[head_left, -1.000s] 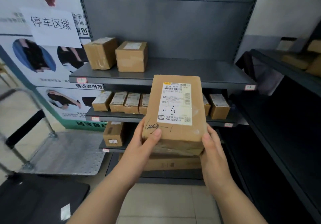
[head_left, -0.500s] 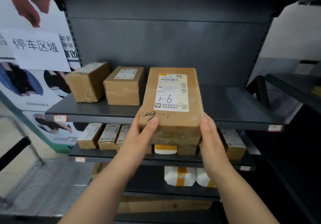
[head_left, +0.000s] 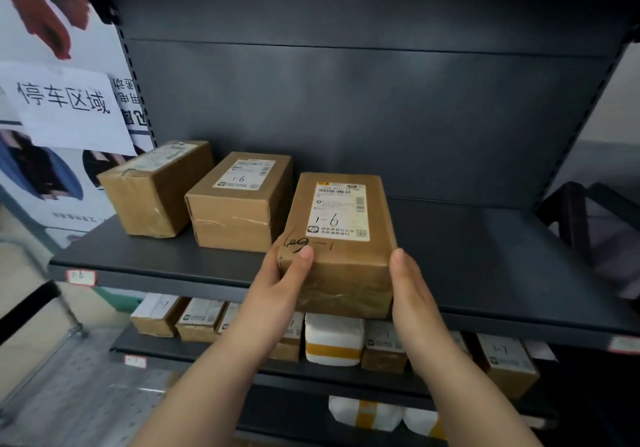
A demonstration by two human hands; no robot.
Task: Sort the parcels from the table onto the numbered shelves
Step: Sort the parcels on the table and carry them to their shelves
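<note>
A brown cardboard parcel (head_left: 341, 238) with a white label marked "1-6" sits at the front edge of the dark upper shelf (head_left: 485, 273). My left hand (head_left: 280, 280) grips its near left corner, thumb on top. My right hand (head_left: 412, 290) presses flat against its near right side. Two other brown parcels stand to its left on the same shelf: one also marked "1-6" (head_left: 239, 200) and one at the far left (head_left: 156, 186). A small tag (head_left: 80, 276) is fixed to the shelf's front edge.
The shelf below (head_left: 207, 356) holds a row of several small boxes and a white parcel with yellow tape (head_left: 334, 342). More white parcels (head_left: 367, 412) lie lower down. A metal cart platform (head_left: 69, 394) stands at the lower left. Posters cover the left wall.
I have stepped closer and carried the parcel forward and down onto the upper shelf, beside the other two boxes. Both hands keep their hold on it.
</note>
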